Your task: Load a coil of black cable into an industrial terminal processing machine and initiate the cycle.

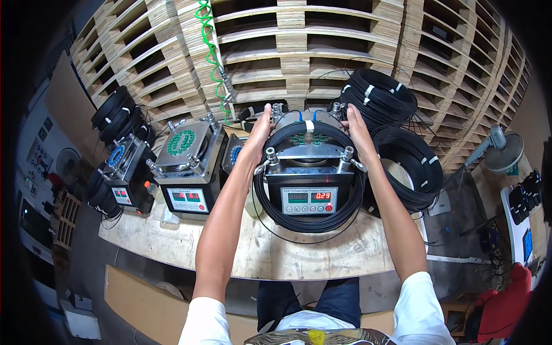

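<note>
In front of me stands a pressure polishing machine [274, 201] with a lit red readout and a row of buttons. A coil of black cable [276, 221] hangs around it, tied with a white band at the top. Green holders on its metal plate [310, 150] carry blue-ended connectors. My left hand [261, 131] is at the far left corner clamp [277, 109], closed about it, its fingers partly hidden. At the far right corner clamp [337, 108], my right hand [359, 133] closes in the same way. Two nearer clamps [271, 154] stand untouched at the front corners.
To the left stand another polishing machine [183, 164] with a ring of green holders and a smaller one [121, 172]. Black cable coils [411, 167] lie at right. An orange-capped bottle [151, 188] stands between machines. Wooden pallets [287, 43] line the back, with a green spiral hose [210, 49].
</note>
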A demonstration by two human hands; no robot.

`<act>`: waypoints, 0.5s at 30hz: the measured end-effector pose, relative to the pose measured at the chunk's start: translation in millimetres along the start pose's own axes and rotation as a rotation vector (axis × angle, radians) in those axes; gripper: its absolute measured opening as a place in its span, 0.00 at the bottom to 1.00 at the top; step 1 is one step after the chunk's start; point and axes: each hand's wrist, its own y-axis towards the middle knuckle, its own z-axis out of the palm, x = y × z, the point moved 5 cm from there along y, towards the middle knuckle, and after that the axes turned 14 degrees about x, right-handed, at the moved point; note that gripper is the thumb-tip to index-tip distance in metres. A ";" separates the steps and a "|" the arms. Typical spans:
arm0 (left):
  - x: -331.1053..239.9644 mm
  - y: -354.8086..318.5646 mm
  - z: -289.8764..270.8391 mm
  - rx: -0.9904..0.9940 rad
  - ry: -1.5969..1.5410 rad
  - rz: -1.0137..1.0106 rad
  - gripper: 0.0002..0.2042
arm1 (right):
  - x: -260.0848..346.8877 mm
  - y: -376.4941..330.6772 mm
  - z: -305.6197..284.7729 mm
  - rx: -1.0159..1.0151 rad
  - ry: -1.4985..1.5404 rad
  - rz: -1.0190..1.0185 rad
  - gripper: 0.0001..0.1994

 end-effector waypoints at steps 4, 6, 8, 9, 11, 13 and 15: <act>-9.8 -10.3 10.5 -0.053 0.013 0.088 0.44 | -2.9 -2.5 -5.8 -0.002 0.020 0.053 0.31; -13.7 -15.8 14.5 -0.042 -0.018 0.070 0.45 | -2.2 -2.3 -6.4 0.011 0.004 0.074 0.31; -17.2 -19.3 18.5 -0.001 -0.026 0.044 0.46 | -5.5 -0.2 -7.4 0.025 -0.012 0.092 0.30; -16.8 -18.3 18.7 0.001 -0.026 0.045 0.46 | -6.8 0.8 -6.4 0.035 0.010 0.062 0.31; -14.2 -17.1 13.7 -0.023 -0.007 0.064 0.45 | -4.8 1.3 -1.2 0.049 0.033 0.032 0.31; -11.0 -15.2 11.9 -0.039 -0.029 0.061 0.45 | -3.3 1.4 1.6 0.020 0.056 -0.006 0.32; -10.4 -14.3 9.1 -0.055 -0.051 0.058 0.45 | -2.3 0.6 -0.3 0.023 0.021 -0.002 0.33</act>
